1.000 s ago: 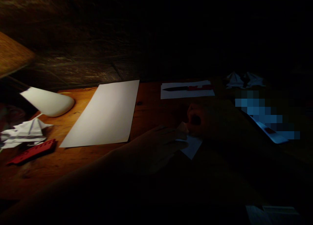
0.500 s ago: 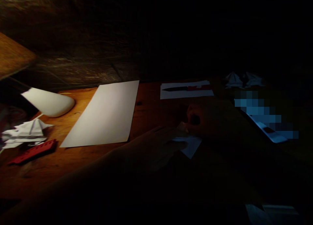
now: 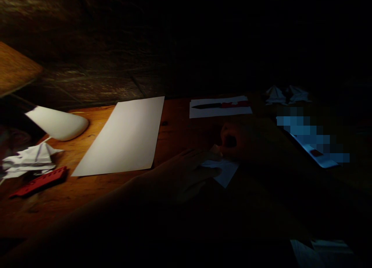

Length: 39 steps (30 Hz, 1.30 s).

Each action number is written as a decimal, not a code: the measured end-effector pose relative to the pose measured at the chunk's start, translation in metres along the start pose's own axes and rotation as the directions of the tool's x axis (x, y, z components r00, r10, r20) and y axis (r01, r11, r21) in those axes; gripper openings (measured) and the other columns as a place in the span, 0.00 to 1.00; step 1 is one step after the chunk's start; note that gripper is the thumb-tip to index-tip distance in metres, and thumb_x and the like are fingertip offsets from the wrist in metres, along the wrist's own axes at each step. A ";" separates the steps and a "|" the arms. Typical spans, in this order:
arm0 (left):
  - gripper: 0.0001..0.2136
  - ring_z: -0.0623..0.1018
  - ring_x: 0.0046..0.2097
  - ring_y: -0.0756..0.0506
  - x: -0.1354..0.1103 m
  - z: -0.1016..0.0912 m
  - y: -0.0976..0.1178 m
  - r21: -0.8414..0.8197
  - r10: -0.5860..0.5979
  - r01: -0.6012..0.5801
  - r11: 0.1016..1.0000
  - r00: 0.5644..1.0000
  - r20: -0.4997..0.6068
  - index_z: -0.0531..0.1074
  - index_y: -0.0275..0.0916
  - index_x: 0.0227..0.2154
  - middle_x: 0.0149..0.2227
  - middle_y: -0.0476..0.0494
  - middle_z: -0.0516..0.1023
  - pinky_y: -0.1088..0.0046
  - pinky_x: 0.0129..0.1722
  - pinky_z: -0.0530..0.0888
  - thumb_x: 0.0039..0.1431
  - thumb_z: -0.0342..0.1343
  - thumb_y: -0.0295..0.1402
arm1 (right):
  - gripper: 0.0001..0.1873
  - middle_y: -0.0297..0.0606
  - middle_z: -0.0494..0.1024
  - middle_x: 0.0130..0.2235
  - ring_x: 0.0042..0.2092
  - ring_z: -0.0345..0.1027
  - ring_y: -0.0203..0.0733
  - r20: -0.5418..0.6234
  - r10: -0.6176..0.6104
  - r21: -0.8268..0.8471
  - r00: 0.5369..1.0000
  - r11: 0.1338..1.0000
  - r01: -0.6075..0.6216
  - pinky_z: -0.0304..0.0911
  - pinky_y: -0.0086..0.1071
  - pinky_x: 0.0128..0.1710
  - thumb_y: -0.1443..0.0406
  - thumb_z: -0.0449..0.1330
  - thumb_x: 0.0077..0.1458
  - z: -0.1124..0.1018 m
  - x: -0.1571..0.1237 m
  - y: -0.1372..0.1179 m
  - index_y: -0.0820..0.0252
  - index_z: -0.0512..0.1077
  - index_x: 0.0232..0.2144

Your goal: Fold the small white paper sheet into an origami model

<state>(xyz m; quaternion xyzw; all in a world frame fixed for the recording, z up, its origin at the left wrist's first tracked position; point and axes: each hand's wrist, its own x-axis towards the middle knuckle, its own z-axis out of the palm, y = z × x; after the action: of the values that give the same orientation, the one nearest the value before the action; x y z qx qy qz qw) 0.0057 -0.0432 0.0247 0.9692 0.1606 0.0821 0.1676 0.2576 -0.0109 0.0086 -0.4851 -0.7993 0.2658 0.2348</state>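
Nearest me, at the right, some pale paper-like shapes lie in deep shadow. Farther in, my left hand is spread flat, fingers extended, over the left part of a small paper on the tabletop; its near corner shows between my hands. My right hand is curled at the paper's far end, beside a raised flap; it's too dark for me to tell whether the fingertips pinch it. I judge this step to be folding or creasing. The next move calls for steady pressure from the left and fine fingertip control from the right, with little light to guide me. Well to the left, a large white sheet lies under the lamp. Beyond the hands, a knife rests across white paper slips, best avoided when reaching far.
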 end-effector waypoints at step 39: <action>0.18 0.69 0.65 0.36 0.012 -0.001 0.001 0.126 0.121 -0.120 0.985 0.993 -0.005 0.70 0.34 0.56 0.59 0.32 0.73 0.55 0.61 0.69 0.63 0.51 0.26 | 0.11 0.39 0.73 0.34 0.34 0.66 0.42 -0.095 0.048 -0.066 0.994 0.996 -0.055 0.58 0.37 0.32 0.59 0.67 0.52 0.002 0.008 0.000 0.58 0.71 0.27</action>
<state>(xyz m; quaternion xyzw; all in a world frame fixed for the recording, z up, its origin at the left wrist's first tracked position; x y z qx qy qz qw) 0.0175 -0.0399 0.0273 0.9852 0.1075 0.0878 0.1002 0.2530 -0.0046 0.0082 -0.5252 -0.7834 0.2213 0.2480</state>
